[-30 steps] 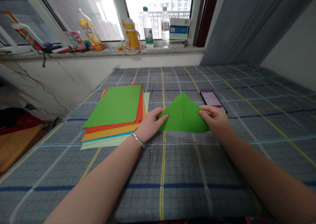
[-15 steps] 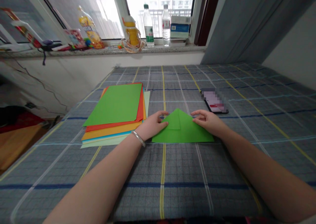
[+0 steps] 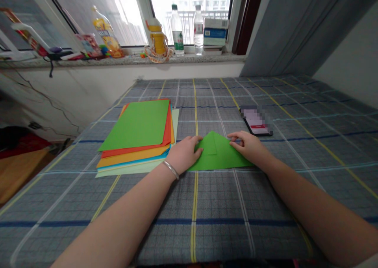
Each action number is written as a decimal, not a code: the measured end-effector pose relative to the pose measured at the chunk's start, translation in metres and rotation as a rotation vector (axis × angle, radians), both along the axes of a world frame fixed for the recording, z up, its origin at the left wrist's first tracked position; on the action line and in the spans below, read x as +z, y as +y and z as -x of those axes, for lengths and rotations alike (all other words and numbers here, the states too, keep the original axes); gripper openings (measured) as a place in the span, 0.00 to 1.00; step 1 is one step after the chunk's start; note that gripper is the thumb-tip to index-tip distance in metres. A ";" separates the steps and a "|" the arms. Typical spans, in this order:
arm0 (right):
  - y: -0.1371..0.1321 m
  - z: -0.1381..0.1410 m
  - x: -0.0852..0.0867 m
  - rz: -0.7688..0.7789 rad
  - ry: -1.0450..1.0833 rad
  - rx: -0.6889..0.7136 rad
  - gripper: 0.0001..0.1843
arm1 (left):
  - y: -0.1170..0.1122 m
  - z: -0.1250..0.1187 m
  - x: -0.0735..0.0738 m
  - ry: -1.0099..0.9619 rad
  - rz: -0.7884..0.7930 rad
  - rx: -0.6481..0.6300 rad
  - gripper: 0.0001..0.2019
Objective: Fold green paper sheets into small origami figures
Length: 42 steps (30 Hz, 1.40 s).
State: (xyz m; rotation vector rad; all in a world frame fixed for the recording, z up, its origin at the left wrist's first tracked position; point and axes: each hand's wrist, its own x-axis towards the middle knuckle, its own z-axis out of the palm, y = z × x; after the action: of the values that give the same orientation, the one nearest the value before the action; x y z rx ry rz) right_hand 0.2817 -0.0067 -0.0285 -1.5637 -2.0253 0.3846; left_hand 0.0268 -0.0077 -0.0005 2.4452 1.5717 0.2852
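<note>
A green sheet of paper (image 3: 220, 158), folded into a wide triangle with its peak pointing away from me, lies on the checked cloth. Crease lines and a squarish flap show near its middle. My left hand (image 3: 185, 152), with a silver bangle at the wrist, grips the paper's left slanted edge, thumb on top. On the opposite slanted edge, the thumb and fingers of my right hand (image 3: 246, 145) pinch the paper. Some fingertips are hidden behind the edges. Left of my left hand is a stack of coloured paper (image 3: 138, 124), green on top with red, orange, blue and pale green below.
A phone (image 3: 256, 121) lies beyond my right hand on the checked cloth (image 3: 165, 236). Along the windowsill (image 3: 130, 60) stand a yellow drink bottle (image 3: 108, 34), a yellow flask (image 3: 158, 39), two clear bottles and a box (image 3: 216, 32). A grey curtain (image 3: 283, 28) hangs at right.
My left hand has shifted slightly right and farther over the paper's left side, covering its left corner. The right hand has barely moved.
</note>
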 end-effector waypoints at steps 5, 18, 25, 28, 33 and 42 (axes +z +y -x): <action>-0.001 -0.001 0.000 -0.056 -0.128 0.069 0.14 | -0.005 -0.002 0.001 0.083 -0.170 -0.073 0.18; -0.017 0.016 0.010 -0.157 -0.209 0.427 0.11 | -0.003 -0.002 0.000 0.061 -0.242 -0.529 0.12; -0.021 0.013 0.020 -0.122 -0.271 0.495 0.23 | -0.008 -0.001 0.006 0.091 -0.171 -0.546 0.20; -0.023 0.012 0.022 -0.123 -0.294 0.511 0.29 | -0.010 -0.002 0.009 0.104 -0.165 -0.538 0.29; -0.026 0.013 0.024 -0.115 -0.354 0.508 0.26 | -0.012 -0.004 0.010 0.131 -0.170 -0.536 0.27; -0.026 0.012 0.028 -0.079 -0.349 0.514 0.20 | -0.012 -0.002 0.012 0.104 -0.139 -0.525 0.23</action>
State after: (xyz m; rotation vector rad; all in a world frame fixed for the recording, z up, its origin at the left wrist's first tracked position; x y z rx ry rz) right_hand 0.2697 -0.0332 -0.0006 -1.1015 -2.6799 0.2228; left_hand 0.0288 -0.0194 0.0118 2.9038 0.9094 0.1802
